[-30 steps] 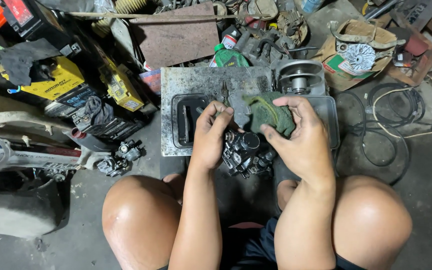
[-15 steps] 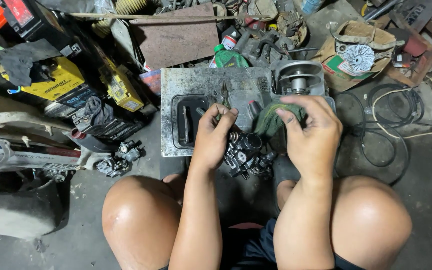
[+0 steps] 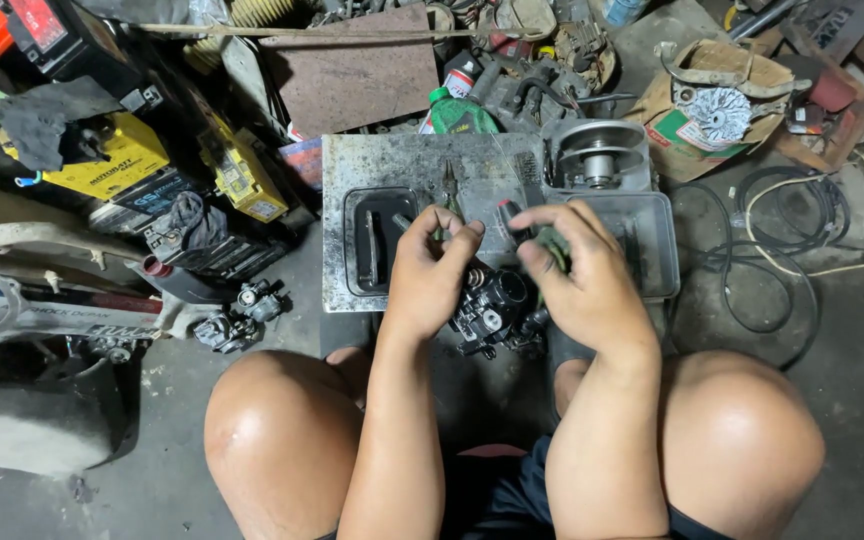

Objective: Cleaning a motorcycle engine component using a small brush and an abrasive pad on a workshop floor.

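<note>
I am squatting on the floor (image 3: 832,420), my bare knees (image 3: 282,420) filling the bottom of the view. Just past them I am holding a small black carburettor (image 3: 497,305) between both hands, low over the near edge of a grimy metal tray (image 3: 402,160) that is lying flat on the ground. My left hand (image 3: 432,275) is curling around the carburettor's left side, fingers bent and pressing against a thin tool (image 3: 412,228) that I am gripping there; it looks like a small screwdriver, though my fingers are covering most of it. My right hand (image 3: 577,280) is closing over the right side, thumb and fingers pinching a wad of dark green rag (image 3: 555,245) against the part.

To the left of my knee, two more small carburettor-like parts (image 3: 242,315) are sitting on the floor, well apart from my hands. On the tray, a black rectangular cover (image 3: 377,240) is lying to the left and a pair of pliers (image 3: 449,190) is resting near the middle. At the tray's far right corner a round pulley assembly (image 3: 597,155) is standing. Beyond it, a green bottle (image 3: 457,112) and a rusty flat plate (image 3: 357,75) are lying among scrap. Yellow batteries (image 3: 117,160) are stacking up at far left, and black cables (image 3: 782,240) are looping across the floor at right.
</note>
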